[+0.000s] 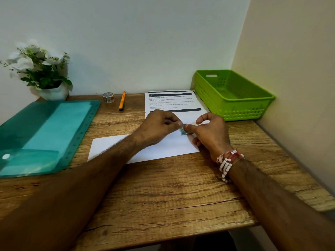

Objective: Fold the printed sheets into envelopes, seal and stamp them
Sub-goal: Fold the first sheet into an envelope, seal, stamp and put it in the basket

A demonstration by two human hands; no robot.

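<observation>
A white envelope (108, 145) lies flat in the middle of the wooden desk. Over its right end both my hands meet on a small blue-green stamp (183, 131). My left hand (159, 126) pinches the stamp's left edge with its fingertips. My right hand (210, 131) pinches the stamp from the right with thumb and forefinger, its other fingers resting on the envelope's right end. Behind the hands lies a stack of printed sheets (172, 102), partly hidden by my fingers.
A green plastic basket (233, 104) stands at the back right against the wall. A teal plastic folder (45, 134) covers the left side. A tape roll (108, 97), an orange pen (122, 101) and a potted white flower (41, 73) sit along the back.
</observation>
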